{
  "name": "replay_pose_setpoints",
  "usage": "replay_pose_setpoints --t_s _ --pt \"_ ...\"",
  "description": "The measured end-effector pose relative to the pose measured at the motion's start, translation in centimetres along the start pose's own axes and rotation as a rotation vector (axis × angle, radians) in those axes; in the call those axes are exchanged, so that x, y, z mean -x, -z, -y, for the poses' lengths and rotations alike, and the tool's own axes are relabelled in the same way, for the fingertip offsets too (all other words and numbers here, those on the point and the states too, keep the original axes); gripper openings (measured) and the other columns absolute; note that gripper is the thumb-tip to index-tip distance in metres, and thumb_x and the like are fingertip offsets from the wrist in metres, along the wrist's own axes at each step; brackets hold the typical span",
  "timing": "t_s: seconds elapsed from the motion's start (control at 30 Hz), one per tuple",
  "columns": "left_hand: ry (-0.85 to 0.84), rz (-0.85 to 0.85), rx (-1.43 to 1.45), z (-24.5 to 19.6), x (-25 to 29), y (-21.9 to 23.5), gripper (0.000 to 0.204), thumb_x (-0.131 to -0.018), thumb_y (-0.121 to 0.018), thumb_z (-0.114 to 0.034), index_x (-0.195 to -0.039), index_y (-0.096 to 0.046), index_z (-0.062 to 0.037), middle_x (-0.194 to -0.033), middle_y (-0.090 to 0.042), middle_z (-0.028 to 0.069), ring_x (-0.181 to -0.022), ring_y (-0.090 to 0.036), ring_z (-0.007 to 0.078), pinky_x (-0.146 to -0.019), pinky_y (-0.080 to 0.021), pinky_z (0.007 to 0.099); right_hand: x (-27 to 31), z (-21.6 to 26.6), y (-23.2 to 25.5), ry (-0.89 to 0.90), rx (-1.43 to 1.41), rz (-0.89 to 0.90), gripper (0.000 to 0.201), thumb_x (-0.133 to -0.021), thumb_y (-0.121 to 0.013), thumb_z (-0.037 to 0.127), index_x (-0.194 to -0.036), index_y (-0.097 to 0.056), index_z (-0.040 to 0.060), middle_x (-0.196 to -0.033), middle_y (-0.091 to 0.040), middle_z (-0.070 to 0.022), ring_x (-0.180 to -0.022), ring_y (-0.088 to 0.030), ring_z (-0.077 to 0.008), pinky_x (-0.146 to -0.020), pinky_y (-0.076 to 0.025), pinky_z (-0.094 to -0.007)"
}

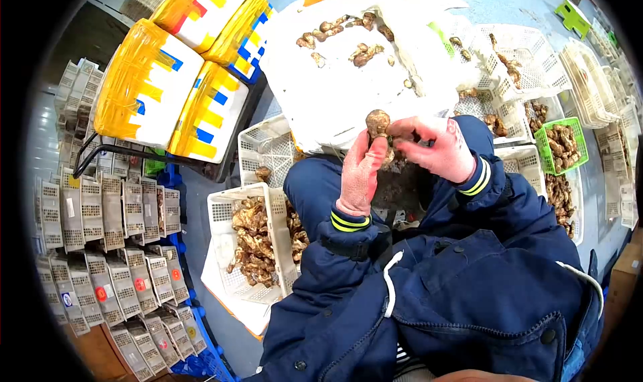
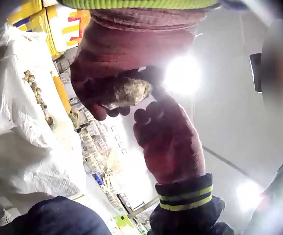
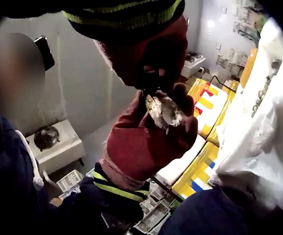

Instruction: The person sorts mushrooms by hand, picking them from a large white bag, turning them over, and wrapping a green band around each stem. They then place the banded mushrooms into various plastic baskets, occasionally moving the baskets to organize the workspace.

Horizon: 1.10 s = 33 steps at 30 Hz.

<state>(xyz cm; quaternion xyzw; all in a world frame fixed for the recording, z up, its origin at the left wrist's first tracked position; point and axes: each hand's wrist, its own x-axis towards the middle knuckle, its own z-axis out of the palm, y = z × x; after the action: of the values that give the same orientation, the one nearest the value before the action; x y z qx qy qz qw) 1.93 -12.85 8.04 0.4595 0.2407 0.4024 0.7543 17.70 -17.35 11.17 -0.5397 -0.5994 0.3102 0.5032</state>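
A brown mushroom with a rounded cap stands up from the pink-gloved left hand, whose fingers and thumb grip it. Its pale, rough surface shows beneath the left palm in the left wrist view. The right hand, gloved too, is close against the mushroom's side with bent fingers; dark patches cover its fingertips, and I cannot tell whether they pinch anything. From the right wrist, the mushroom lies across the left hand's fingers, just under the right hand.
Ahead, several mushrooms lie on a white-covered surface. A white basket of mushrooms stands left of the knees; a green basket and white baskets stand right. Taped foam boxes and stacked crates fill the left side.
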Motion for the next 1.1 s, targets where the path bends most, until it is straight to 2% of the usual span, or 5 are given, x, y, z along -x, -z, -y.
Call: replay_pose_setpoints --t_s 0.07,0.23,0.4,0.9,1.1 --pt "0.003 -0.001 -0.002 0.1 -0.1 0.3 0.035 -0.092 -0.049 -0.014 -0.123 -0.046 0.0029 -0.109 -0.053 0.0034 -0.098 -0.049 0.0097 -0.088 -0.039 0.0227 -0.4 -0.5 0.3 0.373 0.388 0.001 0.023 -0.069 -0.067 0.004 -0.092 -0.063 0.0073 -0.075 -0.061 -0.0052 -0.065 -0.060 -0.0175 -0.058 -0.047 -0.0268" --pt "0.000 0.060 -0.049 -0.1 0.0 0.1 0.033 -0.092 -0.047 -0.012 -0.122 -0.046 0.0032 -0.109 -0.054 0.0028 -0.097 -0.049 0.0087 -0.087 -0.038 0.0220 -0.4 0.1 0.5 0.395 0.479 0.049 0.019 -0.070 -0.066 0.005 -0.088 -0.061 0.0080 -0.073 -0.060 -0.0048 -0.066 -0.060 -0.0184 -0.058 -0.046 -0.0278" --pt "0.055 -0.030 0.059 0.8 0.0 0.7 0.036 -0.095 -0.047 -0.024 -0.119 -0.049 0.0018 -0.103 -0.058 0.0062 -0.089 -0.056 0.0134 -0.078 -0.045 0.0256 0.0 -1.9 -0.3 -0.209 -0.630 0.085 0.011 -0.082 -0.056 0.006 -0.091 -0.057 0.0005 -0.074 -0.057 -0.0011 -0.064 -0.053 -0.0069 -0.057 -0.042 -0.0214" --pt "0.022 0.008 -0.072 0.6 -0.1 0.9 0.036 -0.095 -0.047 -0.023 -0.121 -0.048 0.0017 -0.106 -0.058 0.0061 -0.095 -0.055 0.0126 -0.082 -0.043 0.0247 -0.5 -0.5 0.1 0.386 0.417 0.042 0.023 -0.072 -0.066 0.004 -0.095 -0.063 0.0066 -0.078 -0.063 -0.0058 -0.064 -0.059 -0.0160 -0.059 -0.046 -0.0246" --pt "0.021 0.002 0.009 0.4 0.0 0.2 0.035 -0.095 -0.048 -0.022 -0.120 -0.049 0.0012 -0.106 -0.057 0.0039 -0.094 -0.054 0.0103 -0.082 -0.042 0.0232 -0.2 -0.9 -1.2 -0.325 -0.353 0.057 0.013 -0.081 -0.059 0.005 -0.092 -0.057 -0.0014 -0.068 -0.055 0.0005 -0.065 -0.052 -0.0054 -0.058 -0.042 -0.0205"
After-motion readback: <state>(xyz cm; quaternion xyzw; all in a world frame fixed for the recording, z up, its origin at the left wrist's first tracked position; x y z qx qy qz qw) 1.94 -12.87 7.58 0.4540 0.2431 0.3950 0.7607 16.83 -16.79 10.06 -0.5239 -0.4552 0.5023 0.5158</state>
